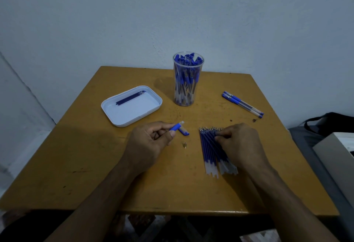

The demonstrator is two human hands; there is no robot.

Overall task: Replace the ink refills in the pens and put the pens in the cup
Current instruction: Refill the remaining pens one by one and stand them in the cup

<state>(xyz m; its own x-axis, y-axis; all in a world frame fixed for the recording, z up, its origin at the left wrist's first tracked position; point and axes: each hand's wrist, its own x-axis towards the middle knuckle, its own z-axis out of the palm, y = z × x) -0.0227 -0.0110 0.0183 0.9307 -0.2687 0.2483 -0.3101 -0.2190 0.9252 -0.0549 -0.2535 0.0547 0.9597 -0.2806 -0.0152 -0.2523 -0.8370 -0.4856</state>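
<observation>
Judging from the crowded cup (188, 81), most pens are already refilled and stored. Nearer than the cup and to its left, an opened pen barrel (176, 126) is pinched in the curled left hand (151, 142), its cap (184, 131) and metal tip (184, 144) lying just beside. Right of these, the right hand (239, 144) is curled onto the fresh refills (210, 149), a grip not clearly shown. Two pens (242, 103) right of the cup remain untouched; spent refills (130, 98) are gathered in the tray (107, 105) to its left.
</observation>
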